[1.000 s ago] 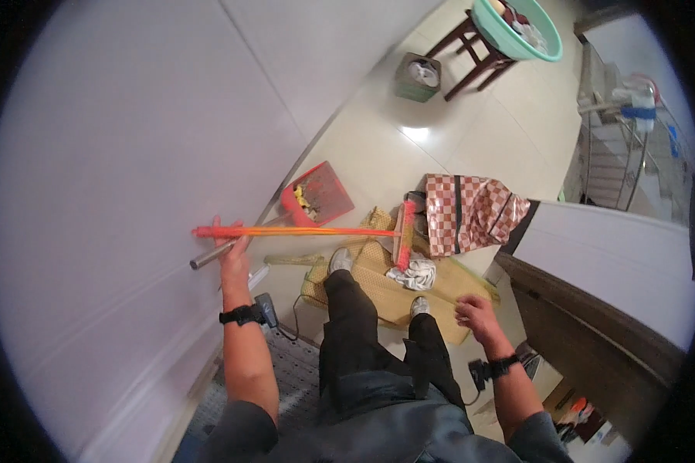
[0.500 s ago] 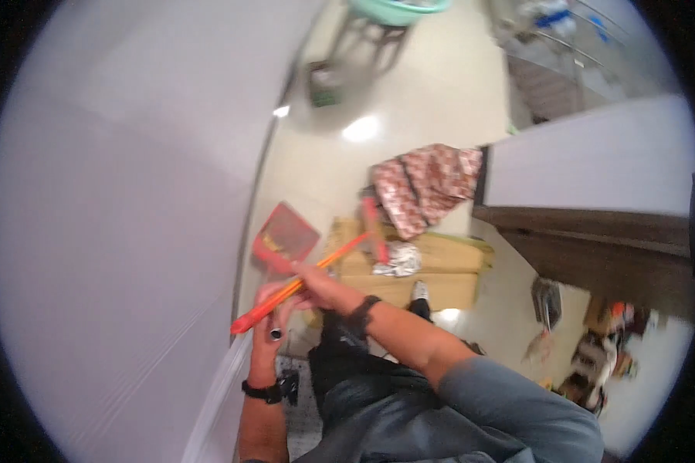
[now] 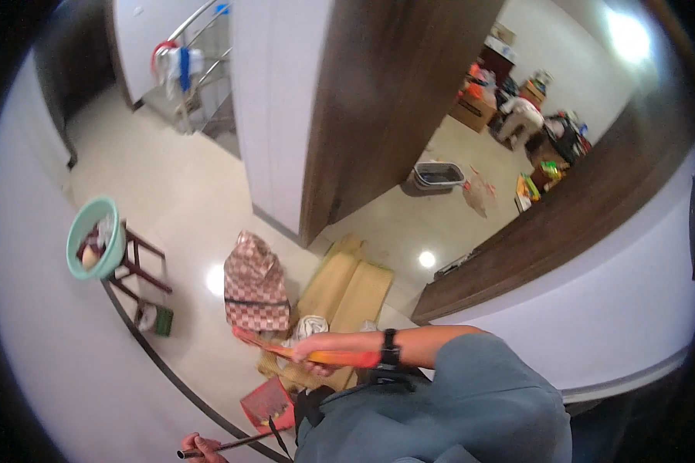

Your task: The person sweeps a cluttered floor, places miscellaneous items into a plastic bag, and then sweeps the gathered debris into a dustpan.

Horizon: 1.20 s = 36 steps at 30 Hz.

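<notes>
My right hand (image 3: pixel 316 353) is closed around the orange handle of a broom (image 3: pixel 355 359), held across my front. Its red far end lies over the bottom of a checked bag (image 3: pixel 256 287). At the lower left edge, my left hand (image 3: pixel 202 447) is wrapped round the metal tube handle of a red dustpan (image 3: pixel 256 409). Some yellowish bits show in the dustpan's tray, beside the mat. A crumpled white cloth (image 3: pixel 310 326) lies on the yellow folded mat (image 3: pixel 347 285), just beyond my right hand.
A teal basin (image 3: pixel 117 247) stands on a dark wooden stool (image 3: pixel 143 270) at the left, by a green basket (image 3: pixel 164 322). Ahead rises a wall corner (image 3: pixel 278 116). Through the doorway are a grey bucket (image 3: pixel 438 176), a plastic bag (image 3: pixel 477 193) and cardboard boxes (image 3: pixel 472 112).
My view has turned right, toward the doorway. My hands, close together before, are now apart: the right holds the broom, the left the dustpan's handle lower down at the left.
</notes>
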{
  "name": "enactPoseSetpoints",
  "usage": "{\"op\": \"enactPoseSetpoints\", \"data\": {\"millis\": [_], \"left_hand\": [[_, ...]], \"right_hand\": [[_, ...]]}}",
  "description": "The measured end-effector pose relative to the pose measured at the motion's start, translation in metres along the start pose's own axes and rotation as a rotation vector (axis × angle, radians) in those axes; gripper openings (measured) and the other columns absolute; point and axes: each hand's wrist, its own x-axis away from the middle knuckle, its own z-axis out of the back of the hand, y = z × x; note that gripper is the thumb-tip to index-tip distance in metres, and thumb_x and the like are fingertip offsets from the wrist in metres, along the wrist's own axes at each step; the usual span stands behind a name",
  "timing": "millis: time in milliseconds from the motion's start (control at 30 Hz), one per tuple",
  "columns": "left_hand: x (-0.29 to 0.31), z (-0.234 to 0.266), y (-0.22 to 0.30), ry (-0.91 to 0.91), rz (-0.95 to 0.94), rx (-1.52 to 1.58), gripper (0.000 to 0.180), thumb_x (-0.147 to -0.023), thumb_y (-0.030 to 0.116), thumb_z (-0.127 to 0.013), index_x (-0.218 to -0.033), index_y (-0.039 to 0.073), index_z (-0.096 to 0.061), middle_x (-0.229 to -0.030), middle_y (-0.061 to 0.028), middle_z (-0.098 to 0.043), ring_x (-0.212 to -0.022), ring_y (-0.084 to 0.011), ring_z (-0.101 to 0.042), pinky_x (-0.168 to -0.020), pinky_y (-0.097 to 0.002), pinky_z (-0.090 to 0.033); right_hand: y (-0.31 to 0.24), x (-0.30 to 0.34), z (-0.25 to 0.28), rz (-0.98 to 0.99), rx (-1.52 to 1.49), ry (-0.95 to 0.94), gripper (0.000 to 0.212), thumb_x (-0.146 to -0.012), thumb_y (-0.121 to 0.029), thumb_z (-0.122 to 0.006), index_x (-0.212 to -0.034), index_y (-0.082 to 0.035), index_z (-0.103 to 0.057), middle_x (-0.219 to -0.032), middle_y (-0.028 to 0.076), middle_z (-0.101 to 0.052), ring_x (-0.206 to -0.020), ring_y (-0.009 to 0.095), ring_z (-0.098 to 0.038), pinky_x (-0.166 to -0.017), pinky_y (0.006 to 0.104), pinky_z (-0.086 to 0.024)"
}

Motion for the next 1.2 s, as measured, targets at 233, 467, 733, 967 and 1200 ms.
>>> {"op": "enactPoseSetpoints", "data": {"millis": [233, 467, 733, 967, 1200], "left_hand": [[-0.062, -0.085, 0.034, -0.142, -0.280, -0.069, 0.026, -0.088, 0.014, -0.044, -0.111, 0.000, -0.041, -0.089, -0.0148, -0.055, -0.070, -0.0205, -0.052, -0.054, -0.0306, -0.046], [-0.048, -0.264, 0.207, -0.272, -0.262, 0.268, 0.022, -0.089, 0.011, -0.045, -0.108, 0.003, -0.049, -0.089, -0.0123, -0.056, -0.074, -0.0185, -0.055, -0.061, -0.0317, -0.048], [-0.030, -0.475, 0.326, -0.511, -0.414, 0.356, 0.022, -0.089, 0.023, -0.051, -0.080, 0.005, -0.042, -0.057, -0.0006, -0.038, -0.045, -0.0082, -0.034, -0.042, -0.0226, -0.030], [-0.009, -0.592, 0.380, -0.723, -0.565, 0.572, 0.027, -0.091, 0.026, -0.050, -0.073, 0.008, -0.038, -0.053, 0.0016, -0.033, -0.043, -0.0067, -0.030, -0.037, -0.0235, -0.027], [-0.007, -0.702, 0.413, -0.990, -0.591, 0.769, 0.028, -0.088, 0.027, -0.054, -0.075, 0.007, -0.040, -0.053, -0.0005, -0.039, -0.044, -0.0072, -0.033, -0.037, -0.0222, -0.027]], "right_hand": [[0.025, 0.159, 0.094, 0.202, -0.039, 0.024, 0.015, -0.084, -0.018, -0.051, -0.093, -0.008, -0.047, -0.063, 0.001, -0.040, -0.052, 0.009, -0.044, -0.042, 0.0238, -0.040], [0.047, 0.274, 0.181, 0.528, -0.217, 0.251, 0.011, -0.082, -0.010, -0.047, -0.091, -0.004, -0.049, -0.065, 0.001, -0.043, -0.054, 0.009, -0.046, -0.045, 0.0220, -0.040], [0.054, 0.333, 0.295, 0.803, -0.403, 0.653, 0.036, -0.079, -0.001, -0.048, -0.114, -0.004, -0.040, -0.068, 0.006, -0.050, -0.054, 0.014, -0.051, -0.048, 0.0292, -0.045], [0.088, 0.325, 0.379, 0.938, -0.905, 0.895, 0.042, -0.078, 0.009, -0.049, -0.112, -0.012, -0.035, -0.069, 0.008, -0.045, -0.050, 0.014, -0.045, -0.042, 0.0278, -0.037], [0.073, 0.354, 0.416, 0.974, -1.088, 0.907, 0.027, -0.078, 0.010, -0.046, -0.092, -0.010, -0.034, -0.070, 0.011, -0.046, -0.050, 0.010, -0.042, -0.042, 0.0235, -0.037]]}}
